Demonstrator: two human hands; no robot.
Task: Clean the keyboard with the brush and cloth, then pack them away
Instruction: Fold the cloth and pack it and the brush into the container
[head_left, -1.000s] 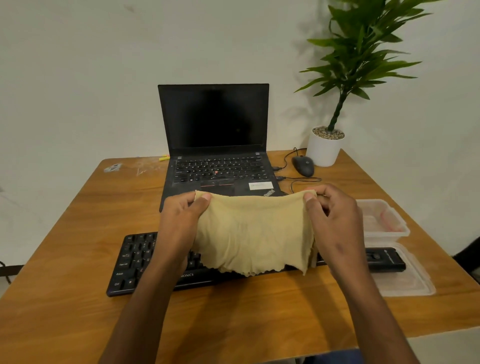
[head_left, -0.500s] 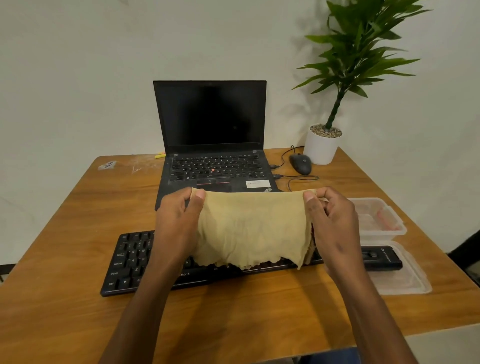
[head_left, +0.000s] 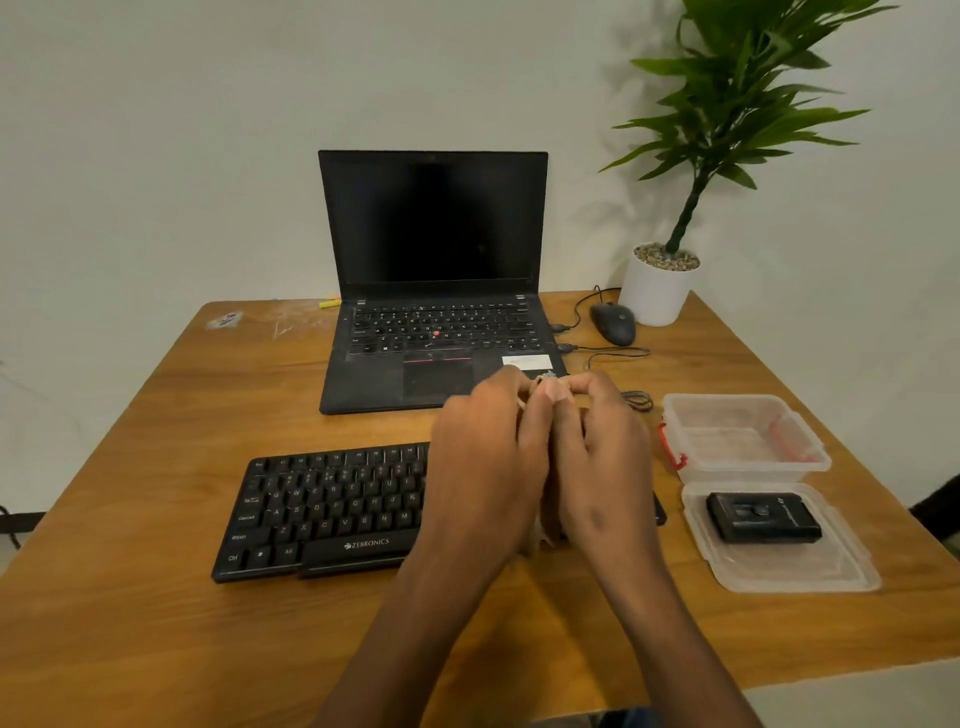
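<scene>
Writing on keyboard: "ZEBRONICS" in white on the front lip of the black keyboard, below the space bar; key letters such as Z, X, C, V, B, N, M and "Ctrl", "Alt" can be read.
Writing elsewhere: a white sticker on the palm rest of the laptop has print too small to read; the black device carries a small pale mark I cannot read.
Hands: the left hand and right hand are pressed together above the right half of the keyboard, fingers curled and pinching the cloth between them.
Cloth: almost wholly hidden; only a pale sliver shows at the fingertips and a frayed bit below the palms.
Keyboard place: lying on the counter towards its near edge, in front of the laptop; its right half is covered by the hands.
Brush: I cannot make one out.
Box: a clear plastic box with red clips sits by the right edge of the counter, its lid flat just nearer, the black device resting on the lid.
Far right corner: a black mouse with its cable, beside a white potted plant whose leaves are cut off at the top.
Far left corner: small scraps, blurred.
</scene>
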